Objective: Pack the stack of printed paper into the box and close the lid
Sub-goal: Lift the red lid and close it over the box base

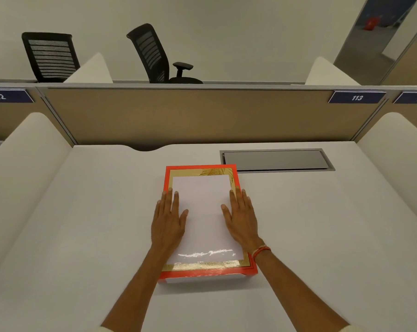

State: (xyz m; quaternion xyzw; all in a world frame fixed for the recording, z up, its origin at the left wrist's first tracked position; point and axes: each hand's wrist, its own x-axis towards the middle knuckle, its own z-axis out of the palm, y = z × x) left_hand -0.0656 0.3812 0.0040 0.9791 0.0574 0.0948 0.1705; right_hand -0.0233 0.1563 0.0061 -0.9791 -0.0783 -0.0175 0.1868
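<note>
My left hand (pixel 168 219) lies flat and open, fingers stretched forward, palm down on the left edge of the box lid (pixel 204 212). My right hand (pixel 241 218) lies the same way on the lid's right edge, open and gripping nothing, with a red and white thread band (pixel 260 250) around its wrist. Between my two hands is the lid's white middle panel, framed in gold and then in red. The lid sits closed on the box (pixel 202 279), whose white front wall shows just below my wrists. The box rests on the white counter (pixel 83 224), and I cannot see the paper. Beyond my right fingertips, a grey hatch (pixel 275 160) is set into the counter.
</note>
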